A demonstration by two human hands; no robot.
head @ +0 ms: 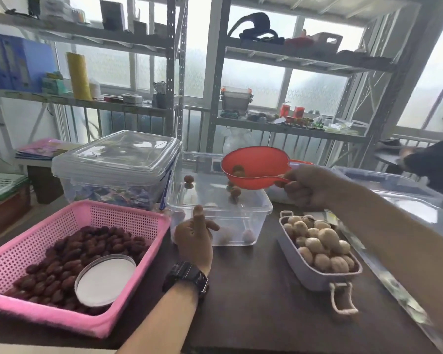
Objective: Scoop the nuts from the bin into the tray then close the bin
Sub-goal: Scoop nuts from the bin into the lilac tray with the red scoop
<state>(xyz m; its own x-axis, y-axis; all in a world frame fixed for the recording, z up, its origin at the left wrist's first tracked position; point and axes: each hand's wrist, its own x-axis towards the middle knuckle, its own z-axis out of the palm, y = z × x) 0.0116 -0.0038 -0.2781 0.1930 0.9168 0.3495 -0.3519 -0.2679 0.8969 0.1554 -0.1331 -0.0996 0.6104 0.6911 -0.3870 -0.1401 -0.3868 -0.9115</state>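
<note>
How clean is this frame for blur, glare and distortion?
Head view: bright windows backlight and wash out the shelves; wide-angle lens bends the shelf posts; the scoop and bin are fairly sharp; the person at far right is blurred.

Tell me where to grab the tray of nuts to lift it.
Take the tray by its two loop handles, near handle from the front, far handle from behind: nuts heap above the rim, so it must stay level.
</note>
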